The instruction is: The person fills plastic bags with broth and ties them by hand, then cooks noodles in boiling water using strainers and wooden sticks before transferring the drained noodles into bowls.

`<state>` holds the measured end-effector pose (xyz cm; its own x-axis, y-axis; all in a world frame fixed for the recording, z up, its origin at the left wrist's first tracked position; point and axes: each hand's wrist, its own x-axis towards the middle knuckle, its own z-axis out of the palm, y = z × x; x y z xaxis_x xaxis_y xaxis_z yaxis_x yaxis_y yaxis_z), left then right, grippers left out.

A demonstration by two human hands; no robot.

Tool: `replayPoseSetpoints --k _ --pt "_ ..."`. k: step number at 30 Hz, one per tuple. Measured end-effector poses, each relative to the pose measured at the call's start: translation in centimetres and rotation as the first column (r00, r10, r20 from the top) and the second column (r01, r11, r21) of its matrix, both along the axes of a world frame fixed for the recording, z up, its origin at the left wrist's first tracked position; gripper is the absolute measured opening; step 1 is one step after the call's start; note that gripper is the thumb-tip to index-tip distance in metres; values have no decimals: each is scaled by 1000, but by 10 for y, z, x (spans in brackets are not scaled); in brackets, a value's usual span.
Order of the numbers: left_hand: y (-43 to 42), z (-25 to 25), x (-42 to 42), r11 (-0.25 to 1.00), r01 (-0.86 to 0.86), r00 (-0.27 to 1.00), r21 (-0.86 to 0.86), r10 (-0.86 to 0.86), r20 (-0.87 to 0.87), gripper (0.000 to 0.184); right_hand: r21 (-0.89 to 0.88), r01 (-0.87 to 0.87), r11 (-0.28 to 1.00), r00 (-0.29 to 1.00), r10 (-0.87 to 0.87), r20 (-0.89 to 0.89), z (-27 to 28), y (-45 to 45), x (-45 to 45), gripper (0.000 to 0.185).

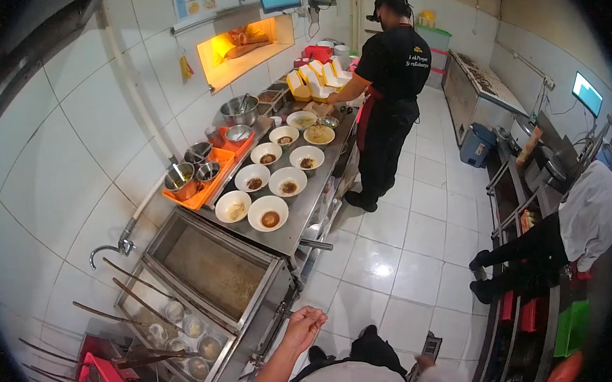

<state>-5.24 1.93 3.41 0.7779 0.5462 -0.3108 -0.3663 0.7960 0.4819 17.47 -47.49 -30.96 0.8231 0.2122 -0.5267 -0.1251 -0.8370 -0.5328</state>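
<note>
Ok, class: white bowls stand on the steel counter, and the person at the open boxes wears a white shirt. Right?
No, the head view shows a black shirt on that person; the white bowls do stand on the steel counter.

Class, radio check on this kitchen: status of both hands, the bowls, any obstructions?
Left hand near steel cooker, fingers bunched, no item visible. Right hand low, too blurred to read. White bowls on steel counter; co-worker at its far end.
</note>
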Motion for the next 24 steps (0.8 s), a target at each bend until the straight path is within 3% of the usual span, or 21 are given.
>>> replayPoseSetpoints --k 1,2,3,4,6,8,10,13,15,16,17,18,19,21,22,24 --pt "5 -1 5 993 77 994 92 -70 -80 4 365 435 823 837 -221 -500 -7 -48 -10 18" --pt "8 -3 11 972 164 976 169 -135 -169 8 105 -328 939 933 339 -121 22 -66 -26 16" --pt "9 -9 18 974 165 974 157 -137 -179 8 -367 -801 473 506 863 8 50 -81 -41 14" --pt "10 -15 28 963 187 965 194 -144 -218 9 -368 -797 479 537 841 -70 72 -85 -59 15" --pt "5 -15 50 952 218 948 213 -156 -276 10 -281 -653 703 754 638 -156 87 -86 -77 17" --pt "-6 -8 82 937 286 901 199 -192 -389 11 -234 -530 815 847 498 -185 86 -79 -84 19" --pt "-17 -20 120 923 315 893 221 -209 -399 9 -192 -426 884 902 397 -170 74 -66 -79 21" --pt "-39 -33 181 793 485 854 367 -340 -394 9 -163 -265 950 963 252 -95 43 -54 -61 25" --pt "-54 -34 220 737 550 817 393 -376 -437 8 -162 -90 983 994 99 47 -22 -61 -38 27" --pt "-58 -34 238 702 589 788 400 -389 -478 8 -167 35 985 978 1 210 -66 -63 -29 29" --pt "-59 -39 252 677 607 775 416 -389 -497 7 192 459 868 888 -456 -60 -1 -29 10 23" --pt "-59 -50 264 655 620 767 433 -387 -512 8 223 421 879 906 -398 -142 42 -14 49 15" --pt "-57 -58 273 663 632 734 402 -344 -586 11 416 505 756 863 -450 -229 -6 -30 81 8" --pt "-38 -86 285 708 621 654 335 -232 -720 17 576 549 606 827 -495 -267 50 -6 137 7" --pt "-23 -113 286 743 601 598 294 -175 -782 20 544 563 622 818 -514 -258 57 -4 159 8" --pt "16 -170 281 946 288 579 150 -47 -814 26 490 589 643 802 -541 -254 71 -4 188 10"
